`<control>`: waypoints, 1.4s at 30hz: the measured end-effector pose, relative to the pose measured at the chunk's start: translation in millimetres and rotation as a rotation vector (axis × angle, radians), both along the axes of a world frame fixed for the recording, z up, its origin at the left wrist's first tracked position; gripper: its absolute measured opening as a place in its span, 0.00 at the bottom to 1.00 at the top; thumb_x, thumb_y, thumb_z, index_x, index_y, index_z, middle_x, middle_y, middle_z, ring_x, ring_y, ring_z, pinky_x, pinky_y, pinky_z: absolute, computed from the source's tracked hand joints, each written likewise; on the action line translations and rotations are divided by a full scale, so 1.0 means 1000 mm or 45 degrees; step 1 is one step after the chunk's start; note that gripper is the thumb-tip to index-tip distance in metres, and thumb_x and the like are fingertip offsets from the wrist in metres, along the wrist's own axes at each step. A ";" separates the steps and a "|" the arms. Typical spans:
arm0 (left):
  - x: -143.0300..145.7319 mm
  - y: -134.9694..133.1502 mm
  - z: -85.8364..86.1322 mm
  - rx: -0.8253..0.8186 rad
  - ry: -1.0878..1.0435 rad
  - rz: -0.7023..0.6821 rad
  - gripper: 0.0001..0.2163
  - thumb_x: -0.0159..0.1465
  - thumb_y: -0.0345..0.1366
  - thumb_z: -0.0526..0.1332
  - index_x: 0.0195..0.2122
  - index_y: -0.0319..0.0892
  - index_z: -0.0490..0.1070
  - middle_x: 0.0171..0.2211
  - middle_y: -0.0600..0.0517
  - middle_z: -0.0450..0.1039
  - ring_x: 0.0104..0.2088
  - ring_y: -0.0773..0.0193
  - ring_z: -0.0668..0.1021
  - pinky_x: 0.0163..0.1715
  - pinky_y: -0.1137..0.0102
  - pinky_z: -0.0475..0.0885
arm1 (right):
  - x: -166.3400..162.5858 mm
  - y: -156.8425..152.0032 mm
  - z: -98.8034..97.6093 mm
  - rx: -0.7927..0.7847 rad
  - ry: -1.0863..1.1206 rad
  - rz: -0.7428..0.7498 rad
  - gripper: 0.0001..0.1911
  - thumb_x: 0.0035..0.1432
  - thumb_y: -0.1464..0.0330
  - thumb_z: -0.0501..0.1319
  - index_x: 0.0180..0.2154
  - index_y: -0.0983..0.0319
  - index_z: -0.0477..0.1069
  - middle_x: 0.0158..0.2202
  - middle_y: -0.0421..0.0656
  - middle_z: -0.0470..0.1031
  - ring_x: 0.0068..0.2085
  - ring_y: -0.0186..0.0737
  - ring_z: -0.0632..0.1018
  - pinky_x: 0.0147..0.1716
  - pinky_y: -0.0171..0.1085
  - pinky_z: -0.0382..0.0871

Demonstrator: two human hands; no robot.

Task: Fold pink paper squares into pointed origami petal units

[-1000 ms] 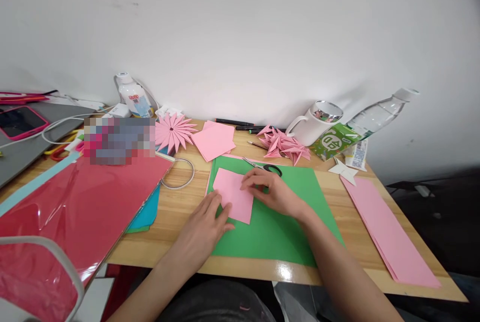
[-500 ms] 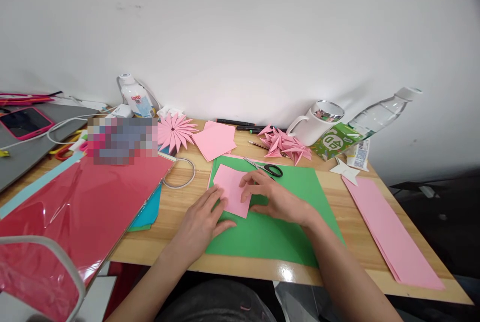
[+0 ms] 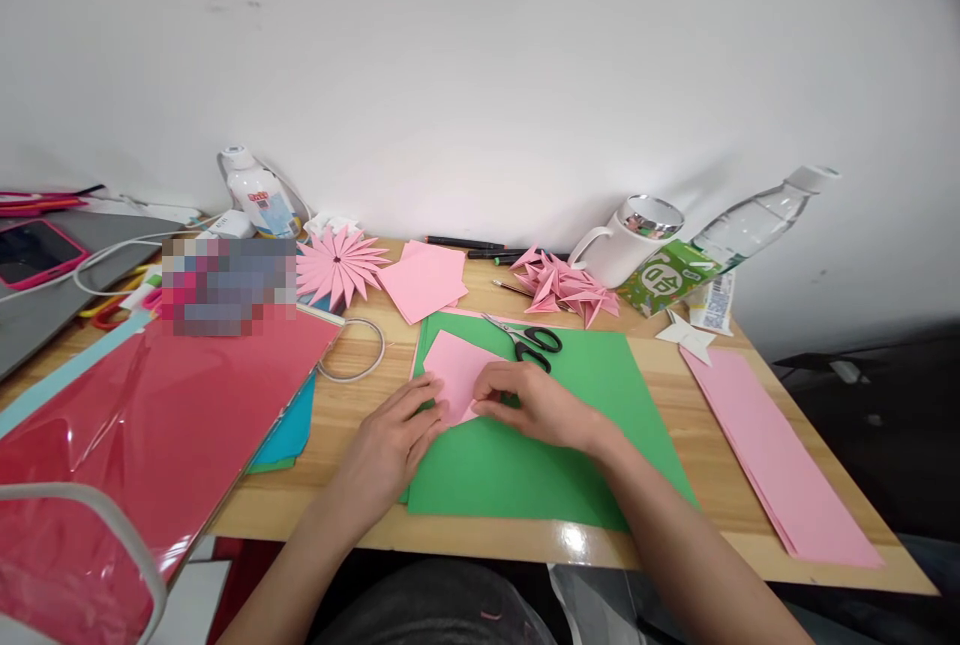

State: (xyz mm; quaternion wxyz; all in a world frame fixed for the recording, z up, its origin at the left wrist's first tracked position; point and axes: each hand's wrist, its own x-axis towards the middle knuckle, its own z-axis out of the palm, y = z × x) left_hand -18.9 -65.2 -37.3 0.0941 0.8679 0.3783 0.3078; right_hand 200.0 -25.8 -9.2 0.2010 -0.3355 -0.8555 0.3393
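A small pink paper square [image 3: 454, 368] lies on a green sheet [image 3: 577, 445] in the middle of the wooden desk [image 3: 352, 415]. My left hand [image 3: 390, 440] rests on the paper's left lower corner with fingers pressed down. On the paper's right lower edge, my right hand [image 3: 536, 405] pinches and bends it up. Black-handled scissors [image 3: 529, 337] lie just behind my right hand on the green sheet.
Behind are a pink paper flower [image 3: 339, 265], a stack of pink squares [image 3: 424, 280], folded pink pieces [image 3: 566, 287], pens, a white mug [image 3: 626, 240], a green carton [image 3: 664, 277] and a water bottle [image 3: 757, 220]. Red sheets [image 3: 150, 415] lie left, pink strips [image 3: 772, 455] right.
The paper's near corner has been folded up and away, so less of the pink square shows. Both hands moved closer together over its near edge.
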 end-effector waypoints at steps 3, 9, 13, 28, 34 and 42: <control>0.004 0.000 0.003 0.017 -0.030 0.041 0.08 0.63 0.28 0.53 0.39 0.39 0.72 0.44 0.45 0.73 0.50 0.59 0.73 0.47 0.61 0.74 | -0.005 -0.001 -0.003 -0.006 -0.013 -0.170 0.06 0.58 0.69 0.57 0.30 0.64 0.70 0.30 0.42 0.70 0.28 0.32 0.68 0.29 0.32 0.63; 0.009 -0.002 0.002 0.082 -0.064 0.078 0.09 0.63 0.27 0.54 0.41 0.37 0.71 0.42 0.44 0.74 0.49 0.58 0.74 0.46 0.62 0.74 | -0.012 0.000 -0.011 -0.037 -0.044 -0.350 0.05 0.55 0.70 0.60 0.28 0.63 0.71 0.27 0.39 0.68 0.25 0.29 0.67 0.26 0.30 0.60; 0.010 -0.002 0.000 0.078 -0.057 0.098 0.09 0.63 0.28 0.54 0.42 0.38 0.71 0.41 0.46 0.75 0.48 0.58 0.74 0.46 0.61 0.74 | -0.016 0.001 -0.014 -0.033 -0.052 -0.414 0.05 0.54 0.70 0.61 0.27 0.63 0.71 0.25 0.39 0.69 0.24 0.29 0.66 0.24 0.30 0.58; 0.007 -0.002 0.001 0.047 -0.030 0.099 0.09 0.62 0.33 0.56 0.43 0.39 0.70 0.43 0.45 0.74 0.49 0.57 0.73 0.47 0.60 0.74 | -0.023 0.001 -0.012 -0.184 -0.075 -0.552 0.01 0.49 0.73 0.62 0.27 0.62 0.72 0.23 0.37 0.72 0.23 0.29 0.67 0.24 0.30 0.58; 0.010 -0.001 0.000 0.073 -0.050 0.122 0.09 0.64 0.30 0.53 0.41 0.40 0.72 0.40 0.47 0.75 0.47 0.59 0.75 0.45 0.61 0.75 | -0.023 0.003 -0.013 -0.210 -0.054 -0.563 0.02 0.49 0.73 0.63 0.26 0.62 0.73 0.22 0.37 0.72 0.23 0.29 0.68 0.23 0.29 0.58; 0.016 0.000 -0.001 0.109 -0.013 0.150 0.09 0.64 0.30 0.52 0.39 0.39 0.72 0.39 0.47 0.75 0.46 0.58 0.75 0.45 0.61 0.75 | -0.023 0.004 -0.014 -0.219 -0.046 -0.569 0.02 0.49 0.71 0.63 0.25 0.62 0.73 0.21 0.37 0.71 0.22 0.29 0.67 0.23 0.29 0.58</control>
